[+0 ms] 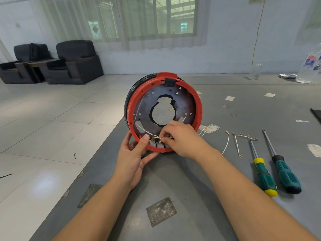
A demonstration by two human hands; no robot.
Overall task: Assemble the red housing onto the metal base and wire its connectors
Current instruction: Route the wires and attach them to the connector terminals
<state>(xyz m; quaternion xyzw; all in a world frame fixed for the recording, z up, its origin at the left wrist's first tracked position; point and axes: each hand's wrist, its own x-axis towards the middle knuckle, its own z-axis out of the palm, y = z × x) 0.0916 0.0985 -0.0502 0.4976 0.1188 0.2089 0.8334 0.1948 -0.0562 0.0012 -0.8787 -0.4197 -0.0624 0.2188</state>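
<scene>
Wiring appears to be the step in hand: the round red plastic housing ring [199, 108] already sits around the dark round metal base plate with its keyhole-shaped centre cut-out [184, 105], and the pair is propped on edge, tilted, on the grey worktable [173, 180] near its left border. Seating judged done, though no fasteners can be made out. Left hand [133, 160] grips the lower rim of the ring from below, thumb laid over the red edge, steadying it. Right hand [180, 136] reaches inside the ring, fingertips pinching a thin white wire with a brass terminal [160, 140] at the small grey connector blocks [156, 144] on the lower inner rim. One brass terminal to the left looks already pushed on; whether the pinched one is fully home cannot be told. A white lead [141, 128] runs up the left inside of the plate. Left to do, as judged: loose white wires with brass ends [236, 143] lie unfitted on the table to the right. Just beyond them, two screwdrivers with green handles [278, 173], untouched. Far right, a clear plastic bottle [311, 66] and scraps of paper, well apart from the work. Obstruction: the right hand itself hides part of the connector row, and the ring's wall crowds the fingers.
</scene>
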